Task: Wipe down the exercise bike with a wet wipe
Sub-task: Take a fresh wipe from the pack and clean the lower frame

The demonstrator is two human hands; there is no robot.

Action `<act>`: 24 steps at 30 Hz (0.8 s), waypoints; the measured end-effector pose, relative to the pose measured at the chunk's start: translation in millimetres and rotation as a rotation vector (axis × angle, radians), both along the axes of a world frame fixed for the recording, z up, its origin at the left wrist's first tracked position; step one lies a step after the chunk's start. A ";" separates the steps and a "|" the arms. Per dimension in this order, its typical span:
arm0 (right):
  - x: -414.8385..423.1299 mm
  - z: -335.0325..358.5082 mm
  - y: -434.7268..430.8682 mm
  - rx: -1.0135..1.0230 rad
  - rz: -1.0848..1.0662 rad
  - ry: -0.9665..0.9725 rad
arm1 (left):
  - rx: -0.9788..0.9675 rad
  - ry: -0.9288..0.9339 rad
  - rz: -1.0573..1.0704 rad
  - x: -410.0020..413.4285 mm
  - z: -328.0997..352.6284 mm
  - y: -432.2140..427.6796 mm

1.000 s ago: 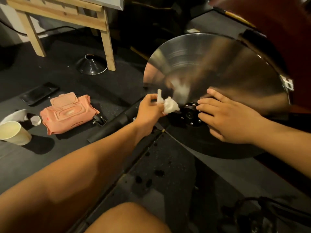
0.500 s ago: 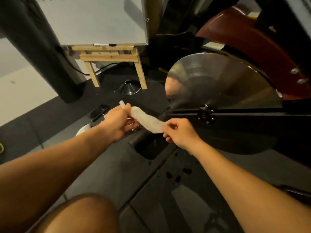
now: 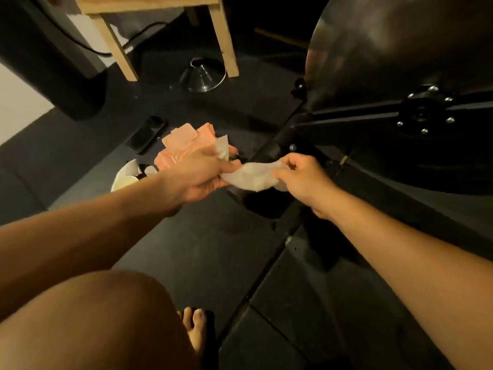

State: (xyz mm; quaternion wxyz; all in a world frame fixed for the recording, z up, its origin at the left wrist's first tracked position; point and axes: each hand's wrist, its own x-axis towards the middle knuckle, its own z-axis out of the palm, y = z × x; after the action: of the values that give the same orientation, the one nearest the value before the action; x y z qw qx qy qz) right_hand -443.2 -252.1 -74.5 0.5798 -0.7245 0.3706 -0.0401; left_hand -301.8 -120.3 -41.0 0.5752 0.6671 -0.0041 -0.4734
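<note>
A white wet wipe (image 3: pixel 252 174) is stretched between both hands above the dark floor. My left hand (image 3: pixel 204 174) pinches its left end, a corner sticking up past the fingers. My right hand (image 3: pixel 301 177) grips the right end with curled fingers. The exercise bike's shiny metal flywheel (image 3: pixel 394 49) fills the upper right, with its black hub and bolts (image 3: pixel 424 112) and a black frame bar (image 3: pixel 346 117) running across it. Both hands are off the bike, left of and below the flywheel.
A pink wipes pack (image 3: pixel 184 144) lies on the floor behind my left hand, beside a dark phone (image 3: pixel 146 134) and a paper cup (image 3: pixel 124 182). Wooden easel legs (image 3: pixel 224 36) and a metal cone (image 3: pixel 204 76) stand further back. My knee (image 3: pixel 101 324) and bare foot (image 3: pixel 196 332) are below.
One second ago my left hand held the bunched wipe at the hub, my right hand on the flywheel. Both hands pulled back and now stretch the wipe open between them; the view dropped toward the floor.
</note>
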 end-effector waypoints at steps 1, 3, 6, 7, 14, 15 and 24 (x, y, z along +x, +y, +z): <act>2.9 -0.4 -6.9 -0.063 0.009 0.057 | -0.008 -0.005 -0.028 11.9 -5.5 -3.4; 6.4 6.1 -21.6 -0.135 0.077 0.159 | -0.003 -0.086 -0.093 33.2 -14.5 -12.0; 20.0 21.7 -32.4 -0.174 0.339 0.391 | 0.041 -0.384 -0.301 49.8 -18.5 -25.5; 29.1 22.5 -31.8 -0.143 0.369 0.418 | -0.008 -0.441 -0.365 51.0 -19.4 -29.8; 90.4 -17.5 -15.0 0.082 0.044 0.156 | -0.191 0.016 -0.479 92.6 -41.3 -58.0; 91.7 -19.3 -15.4 0.121 0.008 0.160 | -0.186 0.066 -0.478 98.8 -45.8 -59.2; 86.7 1.5 -29.0 0.230 -0.241 0.118 | -0.121 0.219 -0.527 112.6 -63.4 -75.9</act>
State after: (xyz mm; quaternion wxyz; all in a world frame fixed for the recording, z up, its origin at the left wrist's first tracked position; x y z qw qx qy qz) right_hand -356.5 -281.1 -73.0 0.6269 -0.6049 0.4905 -0.0241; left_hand -189.2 -196.3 -104.4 0.4681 0.5525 -0.1433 -0.6746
